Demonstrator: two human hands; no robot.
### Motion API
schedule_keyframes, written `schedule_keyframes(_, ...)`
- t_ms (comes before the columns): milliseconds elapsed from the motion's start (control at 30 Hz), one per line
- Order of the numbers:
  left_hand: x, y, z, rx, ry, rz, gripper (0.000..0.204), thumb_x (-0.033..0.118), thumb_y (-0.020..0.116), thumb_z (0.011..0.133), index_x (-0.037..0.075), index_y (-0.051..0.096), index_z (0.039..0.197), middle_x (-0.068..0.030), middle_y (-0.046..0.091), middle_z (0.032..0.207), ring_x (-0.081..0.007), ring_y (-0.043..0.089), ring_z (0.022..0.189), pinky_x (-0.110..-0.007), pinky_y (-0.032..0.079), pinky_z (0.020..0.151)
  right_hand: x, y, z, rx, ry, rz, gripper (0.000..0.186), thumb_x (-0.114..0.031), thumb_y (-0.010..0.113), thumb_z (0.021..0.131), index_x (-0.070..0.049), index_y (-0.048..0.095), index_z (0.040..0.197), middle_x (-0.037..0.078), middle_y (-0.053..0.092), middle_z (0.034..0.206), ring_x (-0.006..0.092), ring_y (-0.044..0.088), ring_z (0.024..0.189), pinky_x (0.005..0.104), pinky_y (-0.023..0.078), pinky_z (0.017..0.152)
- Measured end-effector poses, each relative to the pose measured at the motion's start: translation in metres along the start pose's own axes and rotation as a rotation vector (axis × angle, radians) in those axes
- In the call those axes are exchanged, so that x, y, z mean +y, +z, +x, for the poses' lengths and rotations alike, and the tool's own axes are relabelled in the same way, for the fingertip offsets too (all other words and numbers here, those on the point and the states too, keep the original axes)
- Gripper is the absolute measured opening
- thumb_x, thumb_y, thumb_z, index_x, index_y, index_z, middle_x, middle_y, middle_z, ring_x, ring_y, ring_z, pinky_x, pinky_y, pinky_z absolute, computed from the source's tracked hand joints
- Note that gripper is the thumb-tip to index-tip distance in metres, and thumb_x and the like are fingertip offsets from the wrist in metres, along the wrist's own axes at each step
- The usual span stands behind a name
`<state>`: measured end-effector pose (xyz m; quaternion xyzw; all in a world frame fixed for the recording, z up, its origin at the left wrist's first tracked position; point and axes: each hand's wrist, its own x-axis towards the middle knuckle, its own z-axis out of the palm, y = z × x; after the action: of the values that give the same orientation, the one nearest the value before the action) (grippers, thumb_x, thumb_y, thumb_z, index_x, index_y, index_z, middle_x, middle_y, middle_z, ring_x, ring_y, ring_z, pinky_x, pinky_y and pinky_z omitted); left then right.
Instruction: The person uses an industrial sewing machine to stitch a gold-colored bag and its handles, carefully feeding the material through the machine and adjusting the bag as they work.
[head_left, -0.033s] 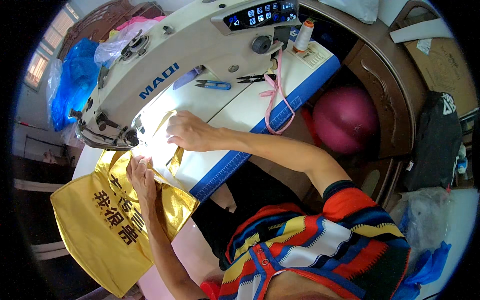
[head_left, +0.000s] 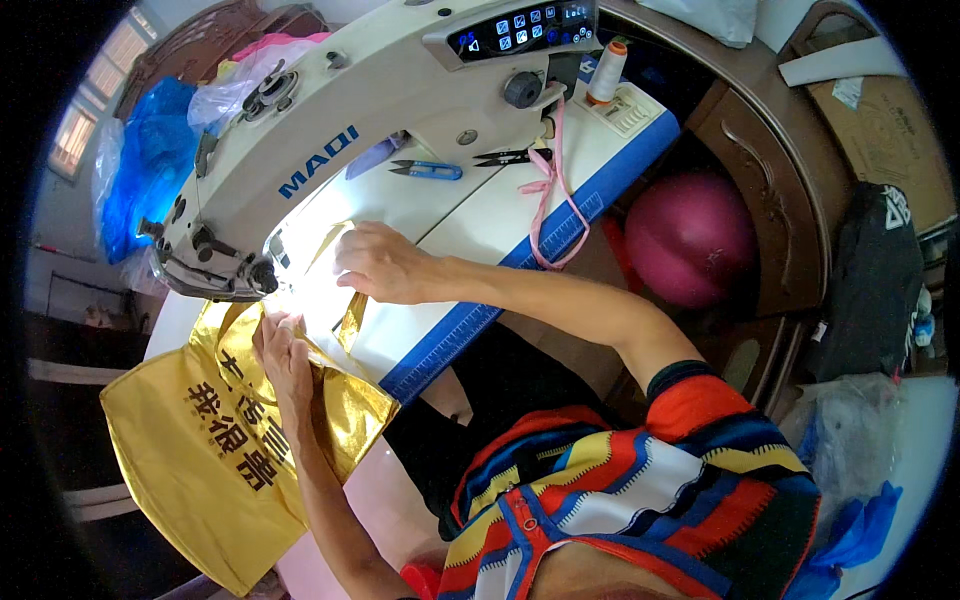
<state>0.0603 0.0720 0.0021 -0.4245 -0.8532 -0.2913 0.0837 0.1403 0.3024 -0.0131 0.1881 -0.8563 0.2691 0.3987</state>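
Gold strap (head_left: pixel 351 322) is pinched in right hand (head_left: pixel 383 264), glare (head_left: pixel 304 288) hiding whether left hand (head_left: pixel 286 362) pinches.

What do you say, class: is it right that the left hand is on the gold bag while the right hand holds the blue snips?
Not quite: the head view shows the right hand holding the gold strap; the blue snips lie on the white table. The left hand is indeed on the gold bag.
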Motion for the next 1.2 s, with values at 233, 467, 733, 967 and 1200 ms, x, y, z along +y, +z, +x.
schedule_keyframes(233, 0.004, -0.001, 0.002, -0.022, -0.025, -0.005, 0.037, 0.018, 0.040, 0.077, -0.003, 0.062, 0.098, -0.0147, 0.055, 0.106, -0.0320, 0.045, 0.106, -0.044, 0.028, 0.099, -0.005, -0.044, -0.017, 0.023, 0.210, 0.033, 0.009, -0.011, 0.063, 0.082, -0.003, 0.062, 0.082, 0.009, 0.060, 0.083, 0.0268, 0.058, 0.081, 0.0379, 0.046, 0.075)
schedule_keyframes(467, 0.001, 0.001, 0.000, -0.017, -0.053, -0.002, 0.037, 0.017, 0.040, 0.077, -0.004, 0.062, 0.098, -0.0146, 0.055, 0.106, -0.0321, 0.045, 0.107, -0.045, 0.028, 0.100, 0.000, -0.101, -0.031, 0.151, 0.282, -0.089, 0.009, -0.008, 0.062, 0.085, 0.000, 0.065, 0.087, 0.012, 0.065, 0.084, 0.0222, 0.063, 0.076, 0.0323, 0.050, 0.066)
schedule_keyframes(733, -0.019, 0.006, -0.003, -0.004, 0.019, 0.045, 0.037, 0.016, 0.040, 0.077, -0.005, 0.061, 0.097, -0.0153, 0.055, 0.105, -0.0325, 0.044, 0.104, -0.045, 0.030, 0.098, 0.023, -0.162, -0.051, 0.340, 0.701, -0.026, 0.015, -0.014, 0.059, 0.090, 0.000, 0.065, 0.093, 0.003, 0.063, 0.076, 0.0110, 0.060, 0.068, 0.0255, 0.048, 0.060)
schedule_keyframes(967, -0.027, 0.011, -0.003, 0.063, 0.194, 0.099, 0.032, 0.014, 0.041, 0.078, -0.006, 0.060, 0.094, -0.0152, 0.055, 0.098, -0.0324, 0.048, 0.094, -0.044, 0.036, 0.090, 0.056, -0.193, -0.064, 0.502, 0.961, 0.037, 0.014, -0.015, 0.059, 0.089, -0.001, 0.061, 0.090, 0.005, 0.060, 0.072, 0.0140, 0.057, 0.067, 0.0295, 0.046, 0.059)
schedule_keyframes(1200, -0.012, 0.003, -0.006, 0.058, -0.099, 0.006, 0.027, 0.019, 0.045, 0.083, 0.005, 0.065, 0.096, -0.0091, 0.057, 0.107, -0.0244, 0.052, 0.105, -0.045, 0.021, 0.103, 0.070, -0.197, -0.069, 0.269, 0.346, -0.731, 0.024, -0.017, 0.061, 0.086, 0.000, 0.058, 0.102, 0.015, 0.057, 0.101, 0.0316, 0.052, 0.099, 0.0427, 0.039, 0.090)
